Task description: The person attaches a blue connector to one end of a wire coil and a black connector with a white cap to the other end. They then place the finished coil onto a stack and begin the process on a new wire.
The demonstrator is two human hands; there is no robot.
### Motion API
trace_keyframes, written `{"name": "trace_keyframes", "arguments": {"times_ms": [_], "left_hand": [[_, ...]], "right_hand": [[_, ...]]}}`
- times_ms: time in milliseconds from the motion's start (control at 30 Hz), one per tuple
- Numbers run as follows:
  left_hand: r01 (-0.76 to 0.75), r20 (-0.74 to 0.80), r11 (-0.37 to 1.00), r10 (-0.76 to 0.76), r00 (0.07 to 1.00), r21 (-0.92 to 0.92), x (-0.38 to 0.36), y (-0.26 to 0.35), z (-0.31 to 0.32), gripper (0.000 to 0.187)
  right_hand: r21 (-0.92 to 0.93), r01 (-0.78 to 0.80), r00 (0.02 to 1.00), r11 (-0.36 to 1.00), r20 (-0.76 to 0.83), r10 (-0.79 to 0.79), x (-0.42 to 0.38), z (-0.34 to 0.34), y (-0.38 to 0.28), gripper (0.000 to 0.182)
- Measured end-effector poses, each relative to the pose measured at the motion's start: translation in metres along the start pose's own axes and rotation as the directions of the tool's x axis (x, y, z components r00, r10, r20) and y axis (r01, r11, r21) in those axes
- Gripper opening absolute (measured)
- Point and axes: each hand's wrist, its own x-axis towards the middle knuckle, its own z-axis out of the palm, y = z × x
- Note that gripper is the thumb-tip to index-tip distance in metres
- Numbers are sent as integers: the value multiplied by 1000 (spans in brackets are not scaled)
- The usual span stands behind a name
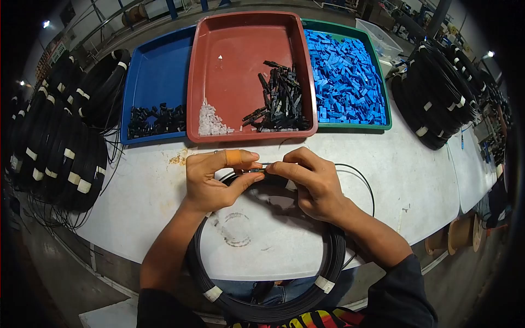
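My left hand (210, 177), orange tape around one finger, pinches a small dark connector (255, 170) between thumb and fingertips. Meeting it from the other side, my right hand (309, 183) has thumb and index finger closed at the connector's right end, where a thin black cable (361, 176) appears to run in; the fingers partly hide the join. Beneath both hands lies a large coil of black cable (334, 257), bound with white tape, resting on the table and overhanging its near edge toward my lap.
On the white table (404, 186), a red tray (229, 60) holds black connector parts and small white pieces. Beside it stand a blue tray (158, 71) with black pieces and a green tray (383, 82) of blue clips. Cable coils (60, 153) are stacked left, more coils (437, 93) right.
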Motion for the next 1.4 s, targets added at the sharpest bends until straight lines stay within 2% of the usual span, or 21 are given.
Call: {"name": "trace_keyframes", "arguments": {"times_ms": [167,267,400,467,567,700,767,800,833,933,967,1033,1067,1100,1167,1200,1233,1267,1300,1367,1400], "left_hand": [[-7,13,1000,7,1000,13,-1,-1,1,37],[39,-3,999,-39,999,21,3,5,1,38],[22,-9,1000,-22,1000,-6,2,4,2,38],[15,14,1000,-16,1000,16,2,4,0,38],[-11,37,999,10,999,41,1,1,0,40],[42,27,999,-43,999,13,2,4,1,40],[51,80,999,-52,995,15,2,7,1,38],[63,95,998,-64,993,20,1,5,1,48],[60,93,998,-62,994,24,2,5,0,48],[208,229,977,-214,950,51,11,12,-8,73],[209,219,976,-217,951,59,12,11,-11,73],[161,301,975,-201,932,152,13,8,-18,70],[157,280,976,-195,940,154,11,2,-20,70],[223,214,968,-244,946,116,11,-1,-22,58],[229,85,951,-251,964,208,11,-11,-30,41],[226,81,948,-249,965,225,12,-16,-39,41],[109,56,876,-153,987,470,13,-22,-50,35],[-1,59,730,-53,997,683,14,-25,-58,28],[-5,57,719,-48,997,695,16,-25,-63,28],[320,-166,777,-275,947,542,23,-28,-71,24],[327,-188,786,-268,945,524,27,-32,-76,22]], "right_hand": [[-24,-93,992,995,79,94,1,-3,-6,56],[-20,-94,994,995,48,95,5,-3,-11,58],[7,-111,994,994,0,111,2,0,-8,60],[-39,-71,993,997,88,74,3,-3,-10,61],[-53,-72,991,996,112,77,2,-3,-6,60],[-46,-42,995,998,85,45,3,0,-8,58],[-44,-19,996,999,85,23,4,0,-8,53],[-43,-16,996,999,83,20,3,0,-8,53],[-31,-44,996,999,76,47,3,0,-8,50],[12,-100,995,995,32,99,4,0,-10,43],[43,-135,991,990,-5,135,4,0,-10,41],[92,-166,986,982,-6,167,4,1,-10,36],[113,-189,982,975,9,190,3,1,-8,36],[131,-210,978,969,21,209,3,0,-7,36],[157,-200,980,967,25,199,3,0,-6,36],[154,-207,978,966,32,204,3,1,-6,36],[151,-213,977,965,38,210,2,1,-6,36],[151,-215,976,965,46,211,4,-1,-8,34],[160,-200,980,967,40,196,4,-1,-9,34],[156,-225,974,962,50,220,4,-1,-9,32],[157,-224,975,962,41,221,5,-1,-9,30]]}}
